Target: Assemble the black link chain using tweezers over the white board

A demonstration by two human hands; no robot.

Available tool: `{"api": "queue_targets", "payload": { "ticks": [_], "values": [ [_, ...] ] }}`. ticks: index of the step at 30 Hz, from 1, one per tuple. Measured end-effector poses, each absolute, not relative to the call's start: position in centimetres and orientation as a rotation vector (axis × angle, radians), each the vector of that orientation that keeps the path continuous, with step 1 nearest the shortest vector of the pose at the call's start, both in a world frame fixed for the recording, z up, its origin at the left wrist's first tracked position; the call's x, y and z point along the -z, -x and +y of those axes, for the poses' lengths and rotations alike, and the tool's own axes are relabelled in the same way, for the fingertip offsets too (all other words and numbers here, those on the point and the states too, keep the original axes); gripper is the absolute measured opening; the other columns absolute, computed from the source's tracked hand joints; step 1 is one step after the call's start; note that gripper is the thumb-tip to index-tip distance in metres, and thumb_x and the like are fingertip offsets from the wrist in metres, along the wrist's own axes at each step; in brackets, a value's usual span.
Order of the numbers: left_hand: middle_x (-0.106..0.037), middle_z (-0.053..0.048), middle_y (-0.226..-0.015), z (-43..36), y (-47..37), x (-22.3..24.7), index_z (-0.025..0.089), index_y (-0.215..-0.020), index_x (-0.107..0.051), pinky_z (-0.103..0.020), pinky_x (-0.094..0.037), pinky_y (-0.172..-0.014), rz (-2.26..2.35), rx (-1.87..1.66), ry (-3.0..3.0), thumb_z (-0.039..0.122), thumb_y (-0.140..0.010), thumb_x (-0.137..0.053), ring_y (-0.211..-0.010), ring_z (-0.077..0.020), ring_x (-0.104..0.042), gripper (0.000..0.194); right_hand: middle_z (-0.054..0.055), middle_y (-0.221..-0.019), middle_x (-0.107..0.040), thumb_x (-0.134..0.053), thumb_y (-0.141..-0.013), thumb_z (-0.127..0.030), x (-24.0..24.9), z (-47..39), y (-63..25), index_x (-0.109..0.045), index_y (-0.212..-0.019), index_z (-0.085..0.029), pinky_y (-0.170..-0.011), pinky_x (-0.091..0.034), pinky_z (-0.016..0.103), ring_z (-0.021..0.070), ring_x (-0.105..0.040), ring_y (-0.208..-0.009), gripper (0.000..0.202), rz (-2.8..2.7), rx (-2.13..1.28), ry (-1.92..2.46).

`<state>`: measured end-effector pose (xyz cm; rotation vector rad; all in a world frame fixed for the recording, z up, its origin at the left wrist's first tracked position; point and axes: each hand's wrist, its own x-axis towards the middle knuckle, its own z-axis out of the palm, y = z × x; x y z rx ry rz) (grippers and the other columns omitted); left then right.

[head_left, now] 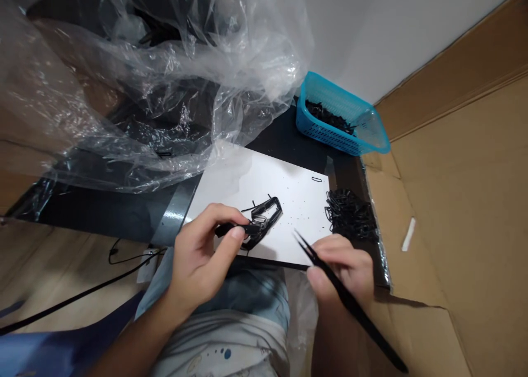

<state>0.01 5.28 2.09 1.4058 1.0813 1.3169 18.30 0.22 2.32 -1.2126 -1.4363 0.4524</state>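
My left hand (206,250) pinches a small black plastic part (252,230) between thumb and fingers. The part is held over or against an angular black frame-like piece (274,214); whether the two are joined I cannot tell. Thin black prongs stick out around them. My right hand (348,264) is closed around black tweezers (350,302), whose tips point toward the left hand, apart from the black pieces. Nothing can be made out between the tips. Beneath lies a white sheet (226,173) with tiny dark specks. One thin black loop (316,179) rests near its far right corner.
A heap of black loops (350,214) sits at the sheet's right edge. Behind it stands a blue plastic basket (330,137) with small dark pieces (325,115) inside. Clear plastic film (185,80) covers the far left. Cardboard (462,190) borders the right side; a cable (86,300) hangs at lower left.
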Motion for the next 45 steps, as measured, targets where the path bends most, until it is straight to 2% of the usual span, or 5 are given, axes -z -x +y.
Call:
{"api": "queue_targets", "payload": {
  "ticks": [3, 25, 34, 38, 45],
  "values": [
    [-0.062, 0.002, -0.078, 5.0, -0.2, -2.5, 0.022, -0.089, -0.061, -0.024, -0.042, -0.063, 1.090, -1.343, -1.538, 0.010, -0.086, -0.054, -0.070, -0.0124, -0.055, 0.014, 0.002, -0.077, -0.057, -0.059, -0.082, -0.018, -3.7, 0.2, -16.6, -0.054, -0.095, -0.024, -0.061, -0.045, 0.034, 0.0187, -0.056, -0.071, 0.015, -1.511, -0.560, 1.128],
    [-0.060, 0.003, -0.076, 4.9, -0.3, -2.0, 0.020, -0.088, -0.059, -0.021, -0.041, -0.062, 1.030, -1.366, -1.608, 0.005, -0.084, -0.055, -0.069, -0.0102, -0.054, 0.016, 0.000, -0.079, -0.054, -0.055, -0.077, -0.006, -3.6, 1.2, -15.8, -0.056, -0.092, -0.021, -0.064, -0.042, 0.029, 0.0136, -0.053, -0.074, 0.021, -1.553, -0.752, 1.062],
    [-0.058, 0.003, -0.073, 5.5, 0.0, -1.7, 0.021, -0.081, -0.064, -0.018, -0.039, -0.059, 0.775, -1.145, -1.205, 0.014, -0.086, -0.057, -0.066, -0.0091, -0.052, 0.011, -0.003, -0.072, -0.057, -0.058, -0.076, -0.010, -3.0, 2.5, -16.6, -0.058, -0.088, -0.024, -0.060, -0.040, 0.026, 0.0133, -0.054, -0.067, 0.018, -1.240, -1.191, 0.848],
    [-0.055, 0.002, -0.071, 5.7, -0.3, -1.1, 0.020, -0.080, -0.065, -0.019, -0.038, -0.057, 0.647, -1.069, -1.029, 0.020, -0.085, -0.060, -0.064, -0.0098, -0.050, 0.008, -0.003, -0.060, -0.054, -0.062, -0.071, -0.017, -2.0, 3.4, -15.9, -0.056, -0.075, -0.022, -0.055, -0.035, 0.025, 0.0131, -0.046, -0.057, 0.009, -0.885, -1.456, 0.668],
    [-0.057, 0.001, -0.073, 5.8, -0.4, -0.5, 0.019, -0.079, -0.065, -0.019, -0.041, -0.057, 0.656, -1.084, -0.977, 0.021, -0.084, -0.063, -0.065, -0.0103, -0.052, 0.006, -0.006, -0.046, -0.039, -0.061, -0.066, -0.020, -1.4, 4.1, -15.2, -0.044, -0.063, -0.021, -0.047, -0.025, 0.025, 0.0118, -0.030, -0.045, 0.017, -0.702, -1.670, 0.499]
  ]
}}
